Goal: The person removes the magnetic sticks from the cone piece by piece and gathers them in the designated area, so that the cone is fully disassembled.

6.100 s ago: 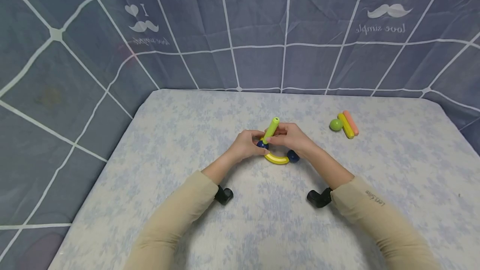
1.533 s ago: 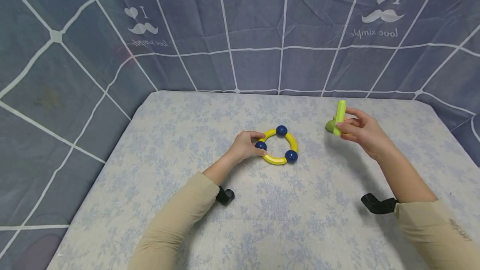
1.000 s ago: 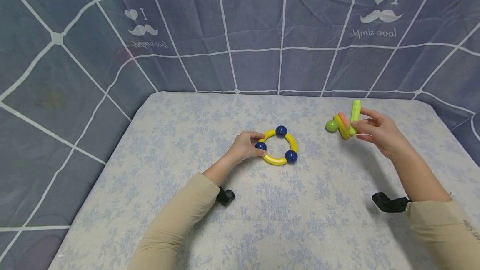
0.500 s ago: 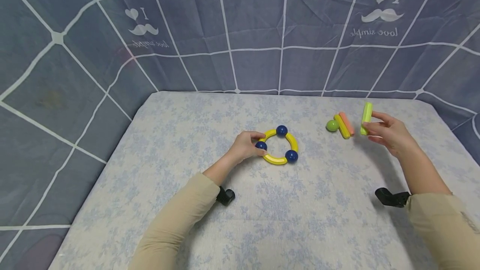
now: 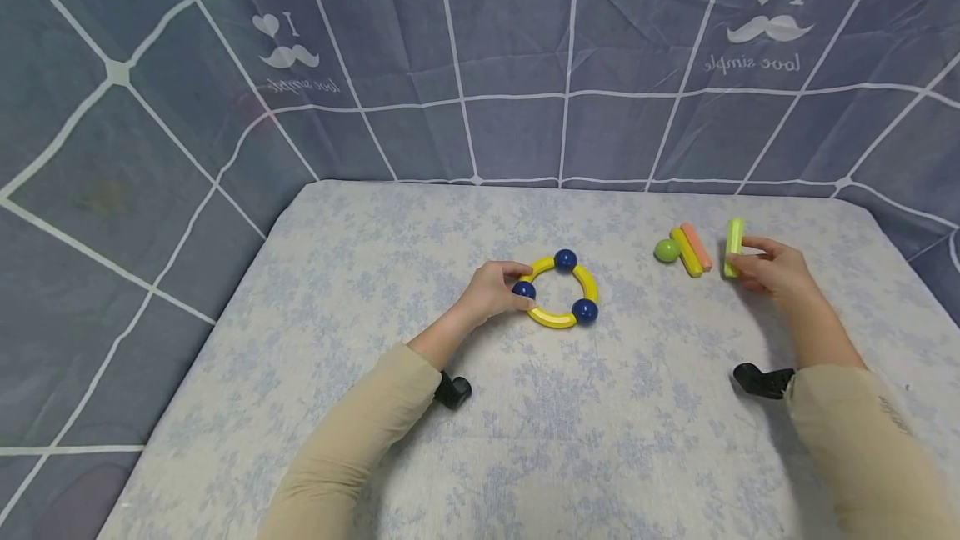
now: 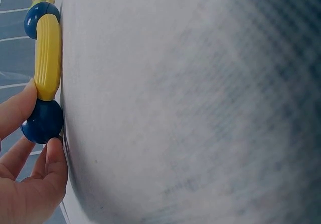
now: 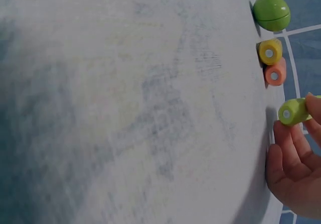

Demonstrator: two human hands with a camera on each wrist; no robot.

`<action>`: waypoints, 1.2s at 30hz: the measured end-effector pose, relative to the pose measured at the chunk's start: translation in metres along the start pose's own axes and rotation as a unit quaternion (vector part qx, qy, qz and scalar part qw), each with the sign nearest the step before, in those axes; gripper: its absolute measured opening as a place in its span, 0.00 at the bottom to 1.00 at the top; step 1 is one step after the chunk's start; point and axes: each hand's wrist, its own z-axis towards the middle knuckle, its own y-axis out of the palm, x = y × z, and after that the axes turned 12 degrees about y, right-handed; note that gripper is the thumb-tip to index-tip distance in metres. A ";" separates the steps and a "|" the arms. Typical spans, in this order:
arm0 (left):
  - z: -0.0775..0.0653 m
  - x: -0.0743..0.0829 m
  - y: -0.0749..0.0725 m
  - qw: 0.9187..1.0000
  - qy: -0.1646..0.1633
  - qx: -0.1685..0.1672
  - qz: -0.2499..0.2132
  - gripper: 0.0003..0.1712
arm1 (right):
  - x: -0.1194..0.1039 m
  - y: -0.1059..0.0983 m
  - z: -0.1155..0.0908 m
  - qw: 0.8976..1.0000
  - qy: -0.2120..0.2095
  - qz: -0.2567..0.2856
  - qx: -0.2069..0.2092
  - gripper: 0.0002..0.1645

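On the table lies a ring of yellow curved sticks (image 5: pixel 552 320) joined by three blue balls. My left hand (image 5: pixel 491 290) grips the ring's left blue ball (image 5: pixel 524 289), thumb and fingers on either side of it. The left wrist view shows that blue ball (image 6: pixel 43 122) with a yellow curved stick (image 6: pixel 47 58) attached. Over at the right, my right hand (image 5: pixel 780 272) pinches a light-green straight stick (image 5: pixel 734 240), low over the tabletop. In the right wrist view, the light-green stick (image 7: pixel 292 112) shows a round metallic dot on its end.
Left of the light-green stick lie an orange stick (image 5: pixel 697 247), a yellow straight stick (image 5: pixel 686 252) and a green ball (image 5: pixel 667 251), close together. A patterned cloth covers the table (image 5: pixel 555 440). Blue checked curtains (image 5: pixel 510 140) hang behind and at the left.
My right hand has taken the light-green stick off the ring, carried it right past the orange stick and lowered it towards the table. My left hand has stayed on the ring.
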 end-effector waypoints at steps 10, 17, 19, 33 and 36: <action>-0.001 0.003 -0.001 1.000 0.002 0.001 -0.013 0.30 | -0.005 0.013 0.014 0.994 0.015 -0.077 0.071 0.38; -0.001 0.002 0.000 1.000 -0.002 -0.001 -0.014 0.30 | -0.006 0.020 0.016 0.993 0.022 -0.076 0.087 0.34; -0.001 0.002 0.000 1.000 -0.002 -0.001 -0.010 0.29 | -0.006 0.021 0.016 0.993 0.020 -0.076 0.090 0.34; 0.001 0.001 0.000 1.000 -0.007 0.000 -0.006 0.30 | -0.004 0.024 0.018 0.992 0.023 -0.083 0.095 0.35; 0.000 0.001 0.000 1.000 -0.005 0.000 -0.005 0.29 | -0.004 0.024 0.020 0.992 0.029 -0.082 0.092 0.37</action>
